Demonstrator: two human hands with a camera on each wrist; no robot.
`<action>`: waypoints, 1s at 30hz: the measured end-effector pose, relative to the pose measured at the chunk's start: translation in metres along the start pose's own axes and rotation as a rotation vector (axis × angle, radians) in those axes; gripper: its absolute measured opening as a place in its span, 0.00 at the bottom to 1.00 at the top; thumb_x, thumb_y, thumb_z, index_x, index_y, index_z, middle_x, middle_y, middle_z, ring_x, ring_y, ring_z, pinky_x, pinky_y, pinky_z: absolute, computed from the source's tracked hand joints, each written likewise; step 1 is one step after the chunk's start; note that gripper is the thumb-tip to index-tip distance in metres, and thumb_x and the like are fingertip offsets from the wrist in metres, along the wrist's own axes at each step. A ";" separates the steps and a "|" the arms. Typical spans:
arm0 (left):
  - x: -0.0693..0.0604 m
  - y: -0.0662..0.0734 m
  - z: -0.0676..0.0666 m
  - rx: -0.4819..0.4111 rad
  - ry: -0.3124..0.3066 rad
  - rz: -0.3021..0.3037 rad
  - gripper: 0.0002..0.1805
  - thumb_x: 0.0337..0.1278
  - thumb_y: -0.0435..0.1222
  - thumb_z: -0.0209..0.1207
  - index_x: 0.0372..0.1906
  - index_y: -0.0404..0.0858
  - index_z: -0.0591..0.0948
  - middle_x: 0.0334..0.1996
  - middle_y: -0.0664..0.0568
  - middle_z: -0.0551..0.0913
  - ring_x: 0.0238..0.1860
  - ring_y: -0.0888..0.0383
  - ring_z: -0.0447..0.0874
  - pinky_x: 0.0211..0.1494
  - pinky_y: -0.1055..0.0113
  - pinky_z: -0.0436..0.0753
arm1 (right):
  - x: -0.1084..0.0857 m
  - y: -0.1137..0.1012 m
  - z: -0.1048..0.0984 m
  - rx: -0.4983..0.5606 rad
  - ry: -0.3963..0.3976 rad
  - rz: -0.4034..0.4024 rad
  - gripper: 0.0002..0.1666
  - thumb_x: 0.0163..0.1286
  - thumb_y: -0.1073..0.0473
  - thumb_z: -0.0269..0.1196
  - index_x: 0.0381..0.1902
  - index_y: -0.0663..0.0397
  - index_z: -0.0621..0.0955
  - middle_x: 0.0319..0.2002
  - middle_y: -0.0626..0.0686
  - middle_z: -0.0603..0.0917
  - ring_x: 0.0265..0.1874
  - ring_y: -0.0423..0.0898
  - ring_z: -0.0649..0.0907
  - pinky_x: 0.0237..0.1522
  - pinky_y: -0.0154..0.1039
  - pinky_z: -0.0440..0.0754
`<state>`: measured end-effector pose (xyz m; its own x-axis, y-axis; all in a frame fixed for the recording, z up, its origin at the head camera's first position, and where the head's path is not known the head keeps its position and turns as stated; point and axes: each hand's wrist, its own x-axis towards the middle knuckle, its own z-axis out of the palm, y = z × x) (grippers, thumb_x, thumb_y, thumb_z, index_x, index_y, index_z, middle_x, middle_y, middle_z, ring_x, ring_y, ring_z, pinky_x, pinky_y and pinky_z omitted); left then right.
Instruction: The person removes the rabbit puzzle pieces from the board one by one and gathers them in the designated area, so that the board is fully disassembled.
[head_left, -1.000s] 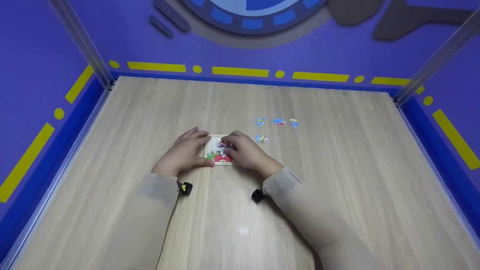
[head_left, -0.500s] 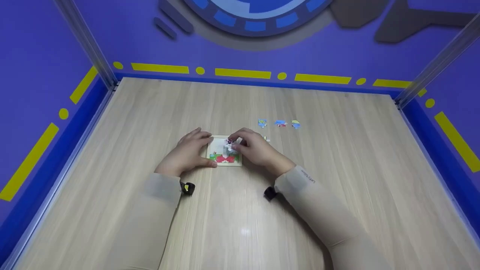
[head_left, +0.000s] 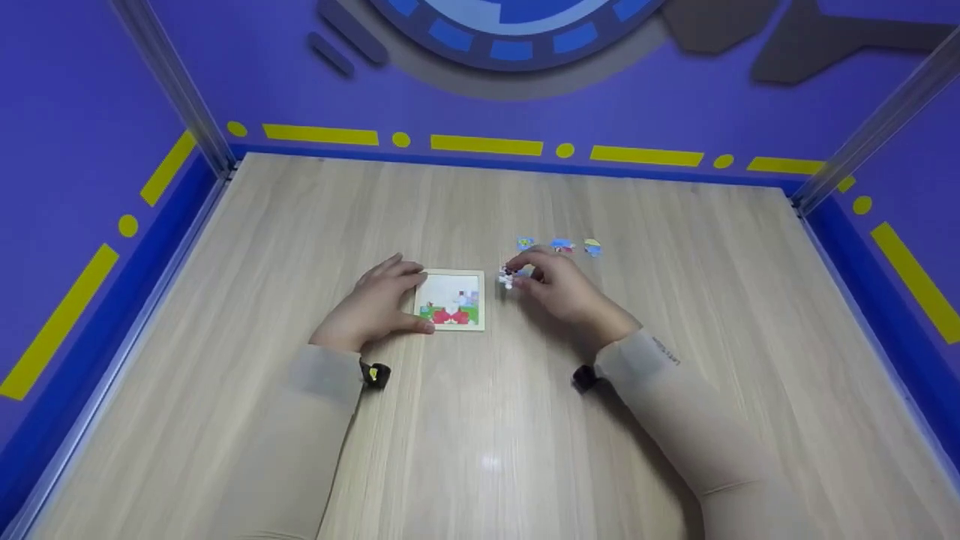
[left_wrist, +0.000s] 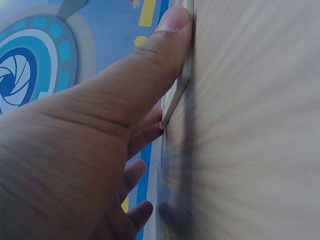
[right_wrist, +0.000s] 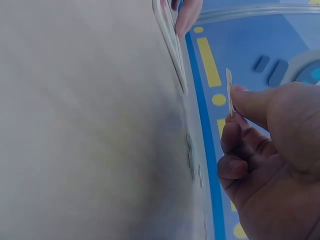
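Note:
A small square puzzle tray (head_left: 481, 304) lies on the table with pieces along its bottom and lower right, showing red and green; its upper area is pale and bare. My left hand (head_left: 369, 306) holds its left side, thumb at the near corner and fingers at the far one. Just right of the tray, my right hand (head_left: 570, 291) pinches a white and dark jigsaw piece (head_left: 506, 277) between thumb and fingers. In the right wrist view this piece (right_wrist: 229, 92) is seen edge-on, raised off the table.
Beyond my right hand lie loose jigsaw pieces: a blue one with yellow (head_left: 524, 243), a blue and red one (head_left: 562, 245) and a yellow and blue one (head_left: 592, 247). Another is mostly covered by the right hand. Blue-purple walls (head_left: 480, 105) bound the table at the back and sides.
My right hand has lifted the jigsaw piece from over the tray and moved right with it, uncovering the tray's right side. The left hand keeps its place on the tray.

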<state>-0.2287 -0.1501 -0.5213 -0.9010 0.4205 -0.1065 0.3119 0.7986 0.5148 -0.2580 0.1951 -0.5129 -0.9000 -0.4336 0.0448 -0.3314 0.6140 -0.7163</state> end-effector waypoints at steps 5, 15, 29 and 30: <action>-0.001 0.002 -0.001 -0.010 -0.007 -0.012 0.58 0.56 0.56 0.84 0.86 0.35 0.72 0.88 0.42 0.69 0.95 0.36 0.47 0.98 0.36 0.50 | -0.008 0.019 -0.017 -0.034 0.008 0.017 0.16 0.85 0.60 0.67 0.65 0.52 0.88 0.66 0.54 0.88 0.56 0.54 0.86 0.61 0.52 0.87; -0.002 0.001 0.000 -0.027 -0.011 -0.031 0.59 0.56 0.56 0.84 0.87 0.37 0.71 0.90 0.46 0.67 0.96 0.39 0.45 0.98 0.38 0.47 | -0.020 0.047 -0.044 -0.001 0.046 0.069 0.14 0.84 0.65 0.67 0.63 0.56 0.89 0.68 0.58 0.86 0.70 0.58 0.86 0.71 0.57 0.88; -0.001 0.001 0.000 -0.026 -0.006 -0.030 0.58 0.56 0.55 0.84 0.86 0.36 0.71 0.90 0.44 0.67 0.96 0.37 0.46 0.98 0.38 0.47 | -0.024 0.060 -0.051 -0.080 0.040 0.125 0.14 0.82 0.67 0.68 0.61 0.60 0.90 0.65 0.61 0.86 0.68 0.60 0.86 0.73 0.59 0.86; -0.001 0.002 0.000 -0.029 -0.006 -0.034 0.58 0.56 0.55 0.84 0.86 0.36 0.71 0.90 0.45 0.67 0.96 0.38 0.46 0.98 0.38 0.47 | -0.024 0.060 -0.051 -0.086 0.038 0.129 0.14 0.82 0.67 0.68 0.61 0.60 0.90 0.65 0.61 0.86 0.68 0.60 0.85 0.74 0.59 0.86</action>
<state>-0.2270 -0.1496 -0.5200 -0.9090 0.3961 -0.1295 0.2723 0.7998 0.5350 -0.2705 0.2758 -0.5217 -0.9463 -0.3229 -0.0164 -0.2337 0.7182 -0.6555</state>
